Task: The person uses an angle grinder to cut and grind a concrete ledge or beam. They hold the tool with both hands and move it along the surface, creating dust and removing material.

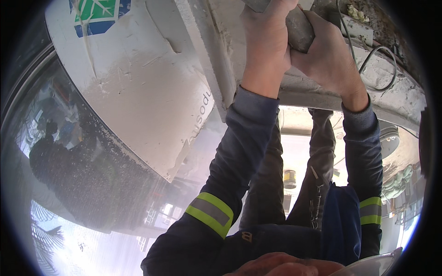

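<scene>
My left hand (267, 41) is closed at the top of the view, its fingers cut off by the upper edge. Close beside it, my right hand (328, 57) curls round a smooth grey, dusty object (300, 30) with a rounded body. The hands nearly touch at the thumbs. A flat grey piece (257, 3) shows by the left fingers; whether it belongs to the same object I cannot tell. Both hands are over a pale, dusty ledge (299, 85).
A dusty white panel (133, 87) with a green and blue emblem fills the left, beside reflective dark glass (87, 161). A thin cable (395, 69) loops right of my right hand. Rough rubble (368, 18) lies at the upper right. A yellow-banded tin (289, 179) appears between my legs.
</scene>
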